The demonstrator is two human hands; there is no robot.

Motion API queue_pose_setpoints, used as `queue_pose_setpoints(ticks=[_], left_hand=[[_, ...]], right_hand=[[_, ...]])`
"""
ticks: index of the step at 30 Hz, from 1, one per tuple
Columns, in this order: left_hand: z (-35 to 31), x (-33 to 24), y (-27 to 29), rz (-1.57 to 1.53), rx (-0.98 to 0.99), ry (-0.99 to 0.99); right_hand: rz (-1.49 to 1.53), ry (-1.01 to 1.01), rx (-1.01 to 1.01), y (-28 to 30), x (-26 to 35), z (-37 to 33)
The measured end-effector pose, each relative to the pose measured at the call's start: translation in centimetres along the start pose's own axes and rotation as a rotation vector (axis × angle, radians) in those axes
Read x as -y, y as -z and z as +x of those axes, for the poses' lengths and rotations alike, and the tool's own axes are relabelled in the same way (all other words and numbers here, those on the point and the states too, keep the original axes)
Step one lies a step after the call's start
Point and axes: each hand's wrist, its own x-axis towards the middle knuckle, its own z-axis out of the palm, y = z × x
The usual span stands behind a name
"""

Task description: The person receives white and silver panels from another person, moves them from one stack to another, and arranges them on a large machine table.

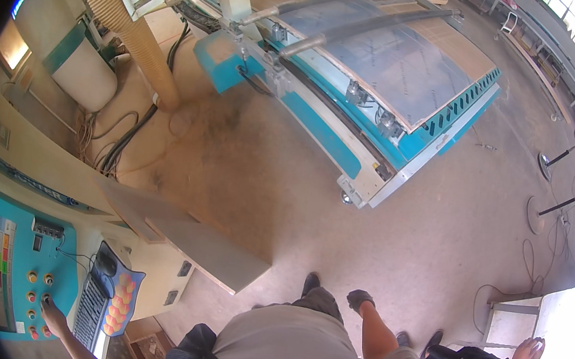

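At lower left, the left hand [53, 315] touches a small dark round knob [46, 298] on a teal control panel [64, 262], grip unclear, beside a black keyboard [90, 313]. The right hand [361, 301], lower centre, is too dark to tell whether clenched or released. A flat grey board [215, 249] stands between the panel and a large teal-and-white machine [322, 131], upper centre.

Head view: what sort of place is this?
Probably a workshop or small factory for cutting sheet material. A large flatbed machine carries a sheet, a thick ribbed hose hangs beside it, and a teal control panel with buttons stands at left.
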Motion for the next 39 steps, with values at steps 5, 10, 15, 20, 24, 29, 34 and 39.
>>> queue_pose_setpoints(ticks=[5,10,15,20,24,29,34,39], left_hand=[[1.6,-0.2,-1.1,-1.020,0.246,0.780],[0.2,-1.9,-0.4,-1.032,0.132,0.949],[-3.2,-3.8,-0.6,-0.789,0.100,0.680],[-8.1,-19.9,2.0,-0.705,-0.060,0.330],[-10.9,-26.7,2.5,-0.860,-0.078,0.179],[-17.7,-42.7,4.4,-1.156,0.312,-0.024],[-20.3,-51.1,7.9,-1.107,0.483,-0.183],[-18.5,-55.0,5.1,-1.061,0.486,-0.296]], right_hand=[[0.015,0.020,-0.063,1.0,-0.3,-0.3],[0.118,-0.036,-0.042,1.5,0.4,-1.2],[0.011,0.035,0.033,0.0,0.4,-1.1],[0.049,0.004,0.113,-0.9,-1.4,-2.7],[0.001,0.042,0.062,0.5,-2.2,-2.3],[0.085,-0.028,-0.007,1.3,-7.2,-0.5],[0.632,-0.446,-0.137,0.6,-10.2,0.8],[0.092,-0.022,-0.279,0.1,-10.1,1.3]])
